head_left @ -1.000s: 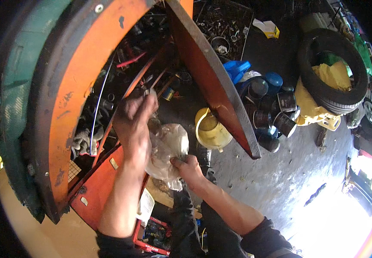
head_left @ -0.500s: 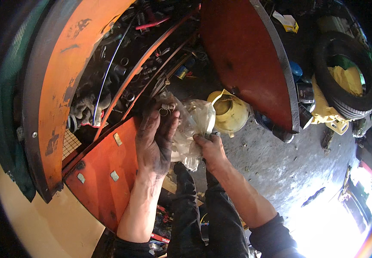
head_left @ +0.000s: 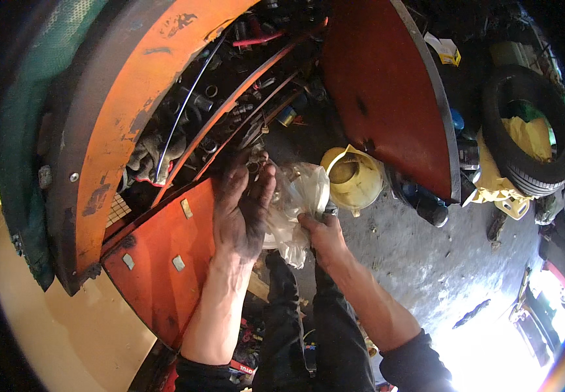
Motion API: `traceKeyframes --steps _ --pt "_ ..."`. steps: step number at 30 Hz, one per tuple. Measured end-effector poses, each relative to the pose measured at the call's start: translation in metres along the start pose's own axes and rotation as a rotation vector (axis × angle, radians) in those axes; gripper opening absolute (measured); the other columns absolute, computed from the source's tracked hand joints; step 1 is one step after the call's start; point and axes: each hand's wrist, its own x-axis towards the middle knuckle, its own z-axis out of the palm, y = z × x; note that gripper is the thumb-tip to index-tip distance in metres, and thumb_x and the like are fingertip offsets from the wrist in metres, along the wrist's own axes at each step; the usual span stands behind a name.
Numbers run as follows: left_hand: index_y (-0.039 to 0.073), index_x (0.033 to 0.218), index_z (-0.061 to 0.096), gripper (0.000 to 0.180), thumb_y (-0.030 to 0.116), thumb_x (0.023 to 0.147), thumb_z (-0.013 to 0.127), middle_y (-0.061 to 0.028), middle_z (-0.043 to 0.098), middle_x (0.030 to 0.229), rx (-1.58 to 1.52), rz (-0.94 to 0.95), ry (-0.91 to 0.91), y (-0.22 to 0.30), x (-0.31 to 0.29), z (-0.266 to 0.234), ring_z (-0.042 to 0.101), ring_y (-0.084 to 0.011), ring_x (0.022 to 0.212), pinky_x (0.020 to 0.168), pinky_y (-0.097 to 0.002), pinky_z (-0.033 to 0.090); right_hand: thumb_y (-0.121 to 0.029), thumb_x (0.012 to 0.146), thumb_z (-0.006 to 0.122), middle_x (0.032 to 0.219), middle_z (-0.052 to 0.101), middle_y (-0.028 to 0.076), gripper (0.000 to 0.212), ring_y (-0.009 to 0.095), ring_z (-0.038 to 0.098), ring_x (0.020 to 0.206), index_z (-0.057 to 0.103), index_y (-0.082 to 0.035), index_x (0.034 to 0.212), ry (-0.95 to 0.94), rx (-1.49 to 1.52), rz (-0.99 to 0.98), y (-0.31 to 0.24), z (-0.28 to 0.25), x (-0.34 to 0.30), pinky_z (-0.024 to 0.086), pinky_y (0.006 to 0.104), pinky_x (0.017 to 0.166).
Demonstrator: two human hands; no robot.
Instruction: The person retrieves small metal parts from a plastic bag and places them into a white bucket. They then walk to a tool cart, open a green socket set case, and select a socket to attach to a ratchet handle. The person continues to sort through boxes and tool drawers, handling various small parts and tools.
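My left hand (head_left: 242, 219), palm up and dark with grime, has its fingers curled up around a small metal ring clamp (head_left: 254, 166) at the fingertips. How many such pieces are there is hard to make out. Against those fingers lies a crumpled clear plastic bag (head_left: 293, 196). My right hand (head_left: 323, 236) pinches the lower right side of this bag between thumb and fingers. What the bag contains cannot be seen through its folds.
An orange cabinet (head_left: 125, 98) full of metal parts stands left, with an open red door panel (head_left: 393, 98) beyond. Near the bag sits a yellowish plastic jug (head_left: 360, 183). A tyre (head_left: 530, 163) lies at far right. A tan panel (head_left: 67, 313) is at lower left.
The whole view has shifted, so the cabinet and jug appear farther right. Both hands keep their holds; the ring clamp at the left fingertips shows less plainly.
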Motion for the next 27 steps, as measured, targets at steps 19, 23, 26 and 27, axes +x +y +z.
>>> traceKeyframes --steps 19,23,26,27 --pt "-0.011 0.123 0.054 0.025 -0.003 0.099 0.054 -0.0240 0.061 0.123 0.246 0.094 0.074 0.060 0.109 0.047 0.067 -0.0313 0.112 0.101 -0.0347 0.059 -0.021 0.089 0.069 0.094 0.072 0.013 0.037 0.018 0.064 0.081 0.068 0.011 0.108 -0.015 0.000 -0.026 -0.001 0.003 -0.008 0.051 0.0349 0.074" --pt "-0.005 0.122 0.057 0.025 -0.001 0.098 0.053 -0.0220 0.063 0.121 0.291 0.083 0.018 0.065 0.110 0.041 0.066 -0.0318 0.114 0.102 -0.0382 0.057 -0.012 0.090 0.071 0.101 0.071 0.011 0.032 0.019 0.067 0.084 0.064 0.009 0.114 0.007 -0.069 0.010 -0.001 0.001 -0.004 0.054 0.0338 0.077" --pt "-0.007 0.128 0.055 0.031 0.003 0.099 0.052 -0.0203 0.064 0.123 0.345 0.113 -0.016 0.064 0.113 0.037 0.065 -0.0302 0.114 0.102 -0.0380 0.057 -0.011 0.091 0.070 0.099 0.071 0.011 0.031 0.019 0.067 0.083 0.064 0.008 0.114 -0.011 0.013 0.001 0.001 0.000 0.000 0.054 0.0333 0.075" --pt "-0.007 0.130 0.055 0.033 0.003 0.099 0.052 -0.0201 0.063 0.123 0.349 0.122 -0.039 0.064 0.114 0.036 0.065 -0.0293 0.113 0.102 -0.0380 0.057 -0.011 0.091 0.070 0.100 0.071 0.011 0.031 0.019 0.067 0.082 0.064 0.008 0.114 0.008 0.012 0.017 0.002 -0.001 0.000 0.054 0.0332 0.075"
